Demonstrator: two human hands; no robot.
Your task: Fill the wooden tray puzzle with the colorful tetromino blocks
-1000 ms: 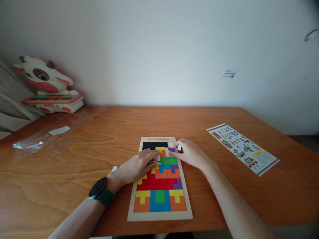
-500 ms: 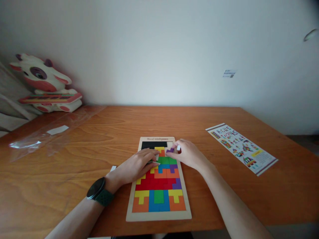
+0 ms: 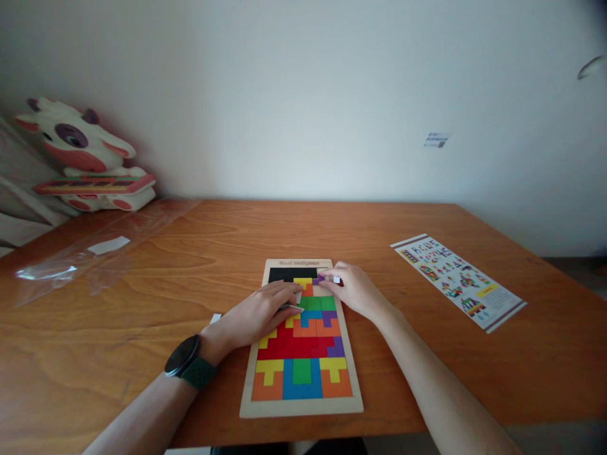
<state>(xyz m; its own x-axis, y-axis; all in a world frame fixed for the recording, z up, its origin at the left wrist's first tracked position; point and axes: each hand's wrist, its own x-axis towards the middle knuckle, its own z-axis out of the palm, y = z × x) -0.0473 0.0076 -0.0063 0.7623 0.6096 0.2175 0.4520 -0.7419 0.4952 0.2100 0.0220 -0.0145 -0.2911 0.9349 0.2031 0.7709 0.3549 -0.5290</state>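
Note:
In front of me a wooden puzzle board [image 3: 303,409] holds flat, blocky pieces in yellow, orange, blue, green, red and purple. My right hand [image 3: 355,289] pinches a purple puzzle piece [image 3: 318,279] at the board's upper right, by the yellow T-shaped piece [image 3: 303,282]. Something small, white and red also shows at its fingers. Over the board's left side rests my left hand [image 3: 263,311], closed, a dark watch on its wrist. A thin pale-edged piece [image 3: 294,308] sticks out by its thumb; most of it is hidden.
A printed pattern sheet [image 3: 458,281] lies to the right on the wooden table [image 3: 227,234]. At the left are a clear plastic bag [image 3: 61,272] and a cow-shaped toy keyboard [image 3: 95,164]. A small white scrap [image 3: 215,318] lies beside my left wrist.
My right hand has moved the purple piece slightly away from me, up to the yellow T-shaped piece's right side. My left hand stays nearly still.

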